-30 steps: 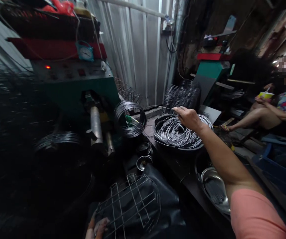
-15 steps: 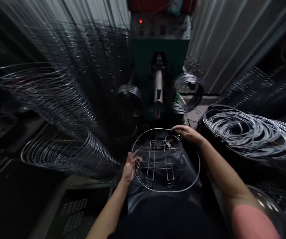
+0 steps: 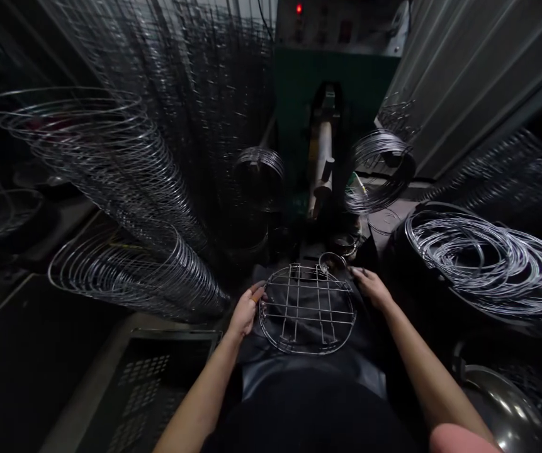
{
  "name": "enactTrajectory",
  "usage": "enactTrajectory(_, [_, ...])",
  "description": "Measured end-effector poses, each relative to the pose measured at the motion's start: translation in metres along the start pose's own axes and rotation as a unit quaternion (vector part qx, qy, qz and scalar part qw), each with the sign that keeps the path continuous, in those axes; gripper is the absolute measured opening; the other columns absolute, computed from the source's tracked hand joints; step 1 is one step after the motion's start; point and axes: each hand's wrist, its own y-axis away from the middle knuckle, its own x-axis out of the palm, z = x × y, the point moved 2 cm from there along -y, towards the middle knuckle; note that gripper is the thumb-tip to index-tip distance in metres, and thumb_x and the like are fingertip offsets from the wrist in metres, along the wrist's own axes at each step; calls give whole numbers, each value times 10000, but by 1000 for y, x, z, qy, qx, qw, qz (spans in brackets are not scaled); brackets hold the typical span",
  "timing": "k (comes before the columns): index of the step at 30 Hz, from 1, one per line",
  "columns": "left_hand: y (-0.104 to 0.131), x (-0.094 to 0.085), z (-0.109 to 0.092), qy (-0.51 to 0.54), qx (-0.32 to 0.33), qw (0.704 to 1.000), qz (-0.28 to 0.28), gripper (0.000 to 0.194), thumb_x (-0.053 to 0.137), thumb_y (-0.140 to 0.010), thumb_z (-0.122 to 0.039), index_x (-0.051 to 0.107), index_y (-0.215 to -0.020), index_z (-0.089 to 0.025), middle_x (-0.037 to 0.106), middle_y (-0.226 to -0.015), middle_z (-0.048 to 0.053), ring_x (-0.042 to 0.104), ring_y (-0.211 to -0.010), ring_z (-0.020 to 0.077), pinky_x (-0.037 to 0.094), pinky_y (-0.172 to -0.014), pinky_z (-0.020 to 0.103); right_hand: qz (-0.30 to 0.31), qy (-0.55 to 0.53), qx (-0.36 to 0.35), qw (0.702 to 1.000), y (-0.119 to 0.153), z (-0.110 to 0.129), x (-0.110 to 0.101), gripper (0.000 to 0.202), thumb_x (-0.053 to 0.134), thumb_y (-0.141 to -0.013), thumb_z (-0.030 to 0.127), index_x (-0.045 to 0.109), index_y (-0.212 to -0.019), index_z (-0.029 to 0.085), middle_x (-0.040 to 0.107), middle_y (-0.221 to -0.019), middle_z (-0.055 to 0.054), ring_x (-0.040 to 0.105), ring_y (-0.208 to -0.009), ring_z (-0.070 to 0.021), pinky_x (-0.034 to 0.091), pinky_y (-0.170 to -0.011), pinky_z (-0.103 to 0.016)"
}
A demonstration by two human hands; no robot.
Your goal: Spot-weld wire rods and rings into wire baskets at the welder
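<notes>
Dark lap cover (image 3: 369,377), glossy in places; one round wire grid (image 3: 308,307) lay over it; black tub (image 3: 419,267), at right, bore heaped loose wire rings (image 3: 519,258); dark basin (image 3: 457,362), lower right, contained a shiny metal bowl (image 3: 500,402).

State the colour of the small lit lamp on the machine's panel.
The lamp glows red; it shows best in the head view.

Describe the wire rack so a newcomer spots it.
From the green machine, look down to the black sheet over the lap. Above it, held at its left edge by the left hand, is the round wire rack. Unlike the wire hoops piled at right, it has crossing bars.
</notes>
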Motion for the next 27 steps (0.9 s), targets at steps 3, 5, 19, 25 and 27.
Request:
enactTrajectory(3, [-5,-3,1,-37,-12,999,8,548,742,-603,-385,608,-1061,-115,582,-682,-9,528,-595,102,425,-532,209,-46,-16,52,997,46,-38,-4,468,602,-715,526,691,-1005,170,588,-499,16,463,-350,-111,370,-355,-232])
enactTrajectory(5, [-8,-4,1,-63,-20,998,12,524,735,-608,-365,609,-1053,-117,580,-687,-6,529,-592,100,430,-524,208,-64,-18,30,997,69,-53,0,420,614,-716,495,702,-987,187,682,-650,-32,615,-528,-168,488,-483,-269])
enactTrajectory(19, [-16,-3,4,-145,-15,989,30,446,645,-666,-289,619,-1085,-139,557,-640,-30,504,-539,100,455,-537,228,-115,57,-109,986,81,-50,20,479,517,-799,432,618,-1194,181,615,-1229,-99,553,-1157,-275,390,-1035,-447])
enactTrajectory(25, [-28,-9,-2,-259,69,962,59,220,622,-658,-260,704,-839,-165,647,-692,16,590,-753,186,425,-782,279,-82,61,-89,991,81,-59,22,484,510,-797,418,603,-1221,204,619,-1225,-76,550,-1167,-259,381,-1048,-440])
enactTrajectory(27, [-31,-12,0,-260,59,962,61,235,619,-652,-257,706,-851,-167,642,-666,10,592,-750,193,423,-784,287,-77,57,-90,991,80,-61,22,481,507,-797,414,603,-1221,208,615,-1232,-69,542,-1177,-254,374,-1054,-435])
